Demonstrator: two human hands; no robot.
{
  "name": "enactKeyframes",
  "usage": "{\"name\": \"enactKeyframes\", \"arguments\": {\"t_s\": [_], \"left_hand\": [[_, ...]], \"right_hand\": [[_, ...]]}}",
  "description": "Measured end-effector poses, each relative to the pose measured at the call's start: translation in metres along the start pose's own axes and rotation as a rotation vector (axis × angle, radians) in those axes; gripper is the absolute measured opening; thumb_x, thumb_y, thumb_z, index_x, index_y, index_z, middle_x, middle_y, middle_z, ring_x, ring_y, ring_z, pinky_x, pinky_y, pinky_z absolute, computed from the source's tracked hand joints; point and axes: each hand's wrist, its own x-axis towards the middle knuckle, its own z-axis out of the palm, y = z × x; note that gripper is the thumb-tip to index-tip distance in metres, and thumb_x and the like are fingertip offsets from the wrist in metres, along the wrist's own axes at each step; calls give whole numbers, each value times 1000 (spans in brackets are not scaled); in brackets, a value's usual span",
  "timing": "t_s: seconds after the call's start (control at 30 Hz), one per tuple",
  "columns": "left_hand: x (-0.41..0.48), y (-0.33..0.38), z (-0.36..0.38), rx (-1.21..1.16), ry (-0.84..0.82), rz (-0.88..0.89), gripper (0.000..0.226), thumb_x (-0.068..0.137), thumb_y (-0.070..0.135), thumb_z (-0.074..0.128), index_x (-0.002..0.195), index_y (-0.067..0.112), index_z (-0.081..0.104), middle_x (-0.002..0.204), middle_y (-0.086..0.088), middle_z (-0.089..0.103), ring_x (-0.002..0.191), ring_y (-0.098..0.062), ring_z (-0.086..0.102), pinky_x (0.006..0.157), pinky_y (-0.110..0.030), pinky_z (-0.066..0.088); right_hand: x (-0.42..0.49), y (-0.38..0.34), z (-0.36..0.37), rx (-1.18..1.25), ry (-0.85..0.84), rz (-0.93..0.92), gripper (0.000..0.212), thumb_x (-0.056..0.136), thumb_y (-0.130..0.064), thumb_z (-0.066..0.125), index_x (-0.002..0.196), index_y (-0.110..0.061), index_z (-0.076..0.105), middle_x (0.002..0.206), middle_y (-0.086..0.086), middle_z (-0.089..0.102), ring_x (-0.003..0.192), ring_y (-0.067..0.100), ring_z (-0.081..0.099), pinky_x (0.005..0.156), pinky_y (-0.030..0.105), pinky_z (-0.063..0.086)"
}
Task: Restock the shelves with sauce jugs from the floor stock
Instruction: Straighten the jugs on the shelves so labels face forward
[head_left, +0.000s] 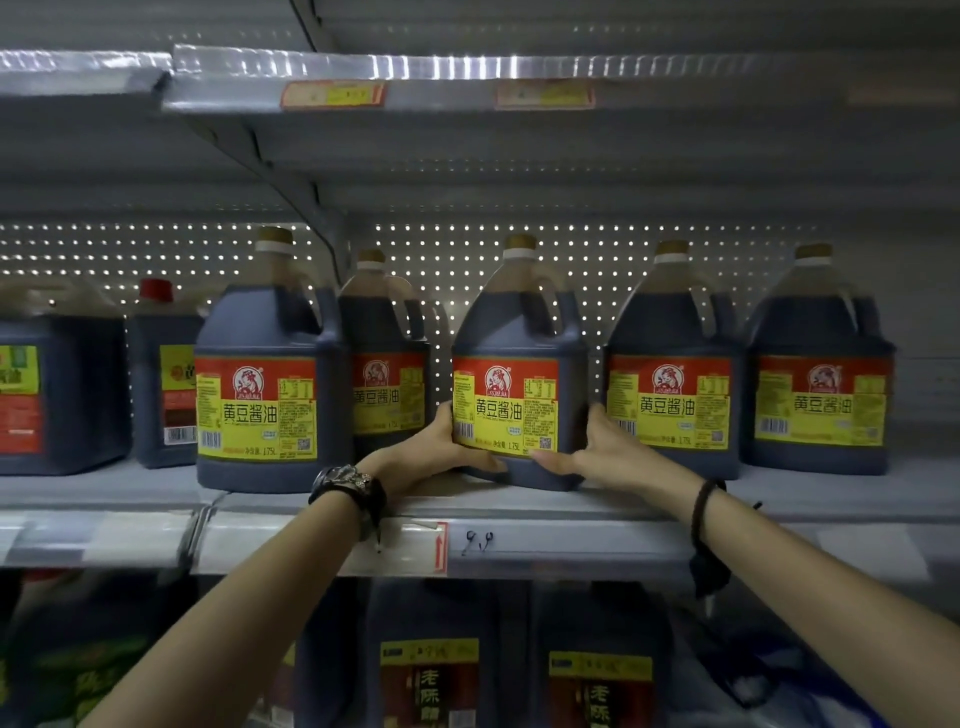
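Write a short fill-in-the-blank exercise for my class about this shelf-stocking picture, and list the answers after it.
1. The left hand and right hand grip the lower part of one sauce jug, one on each ____.
2. The top band of its label is ____.
3. Counting it, ____ jugs carry that label along this shelf.
4. The back panel behind them is dotted with small ____.

Missing words: side; red; five; holes.

Both hands clasp one sauce jug (517, 374) on the shelf (623, 501): left hand (441, 452) at its lower left corner, right hand (605, 449) at its lower right, matching jugs (670, 374) standing either side.
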Motion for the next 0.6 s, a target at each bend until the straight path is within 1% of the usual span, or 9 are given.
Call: {"name": "enactKeyframes", "arguments": {"t_s": [0.07, 0.13, 0.2, 0.27, 0.33, 0.43, 0.47, 0.5, 0.6], "left_hand": [[-2, -2, -1, -2, 23, 28, 85, 80, 8, 73, 143, 16, 17, 108, 15, 51, 94, 3, 50, 77, -11, 41], [-3, -5, -4, -12, 62, 50, 89, 79, 12, 74, 144, 17, 15, 107, 18, 52, 95, 5, 52, 77, -12, 43], [0, -8, -5, -36, 107, 63, 93, 78, 15, 76, 145, 16, 11, 108, 15, 55, 98, 2, 55, 81, -15, 45], [3, -8, -6, -60, 127, 54, 97, 78, 17, 75, 146, 16, 6, 110, 12, 57, 104, -5, 56, 91, -20, 43], [6, -6, -7, -32, 74, 28, 97, 80, 18, 74, 147, 16, 4, 112, 13, 54, 109, -8, 50, 98, -26, 37], [11, -5, -6, 66, -22, -21, 102, 77, 24, 77, 148, 20, 4, 136, 5, 44, 121, -12, 43, 106, -30, 32], [13, -5, -6, 78, -30, -34, 103, 76, 24, 78, 147, 22, 4, 139, 4, 42, 122, -13, 42, 108, -31, 32], [13, -4, -6, 73, -37, -42, 103, 75, 22, 79, 147, 23, 6, 138, 4, 43, 121, -13, 43, 108, -31, 32], [11, -4, -7, 58, -45, -52, 99, 73, 14, 79, 145, 25, 12, 127, 8, 46, 122, -15, 44, 105, -30, 34]], "right_hand": [[1, 1, -4, 45, -34, 10, 95, 75, -43, 74, 145, -12, 17, 149, 2, 35, 133, 20, 38, 111, 37, 34], [3, 0, -7, 90, -79, 17, 91, 77, -37, 74, 145, -14, 17, 146, -1, 39, 131, 18, 41, 110, 33, 34], [5, 0, -9, 87, -117, 24, 93, 78, -37, 73, 146, -14, 14, 146, -1, 40, 131, 18, 41, 109, 30, 33], [8, 3, -12, 69, -133, 34, 97, 78, -40, 72, 148, -13, 9, 148, 1, 37, 133, 19, 39, 109, 30, 32], [9, 6, -14, 63, -158, 39, 104, 77, -45, 71, 150, -16, 3, 152, 3, 31, 136, 22, 35, 110, 32, 29], [9, 9, -15, 98, -179, 28, 107, 73, -48, 72, 150, -22, 2, 153, 2, 29, 139, 23, 32, 114, 36, 27], [8, 9, -14, 102, -178, 17, 104, 75, -46, 71, 150, -22, 3, 153, 1, 29, 139, 22, 32, 114, 35, 27], [8, 10, -14, 103, -172, 4, 100, 78, -44, 70, 150, -22, 5, 153, 0, 30, 139, 22, 32, 114, 35, 27], [5, 12, -13, 42, -148, -46, 84, 83, -44, 64, 148, -21, 17, 148, -2, 37, 133, 18, 39, 109, 31, 32]]}}
